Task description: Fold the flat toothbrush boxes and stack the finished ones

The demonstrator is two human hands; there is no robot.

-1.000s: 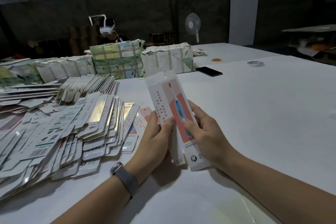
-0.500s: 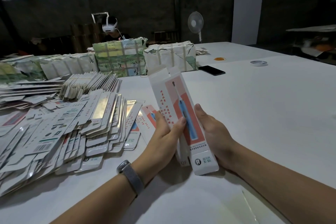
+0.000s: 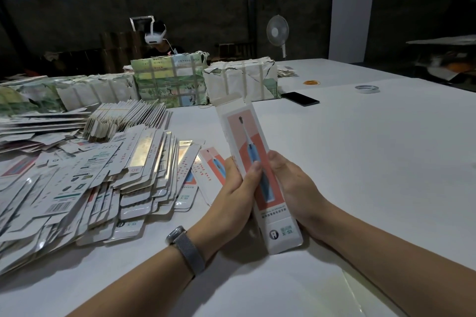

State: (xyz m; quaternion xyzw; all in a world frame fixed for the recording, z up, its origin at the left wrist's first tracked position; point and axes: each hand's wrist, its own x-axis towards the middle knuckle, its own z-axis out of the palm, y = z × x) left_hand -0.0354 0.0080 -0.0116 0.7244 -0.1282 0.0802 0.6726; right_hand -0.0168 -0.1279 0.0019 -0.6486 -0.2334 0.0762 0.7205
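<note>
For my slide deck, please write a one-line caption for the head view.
Both hands, left and right, hold a toothbrush box beside a pile of flat boxes.

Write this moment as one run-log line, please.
stage: folding | left hand: grips white-and-pink cardboard toothbrush box | right hand: grips it too | top flap: open | flat box pile: on white table

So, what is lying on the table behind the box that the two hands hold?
Behind the held box, left of the left hand, one flat box with the same toothbrush picture lies on the table. The hand and the held box cover its right part.
</note>
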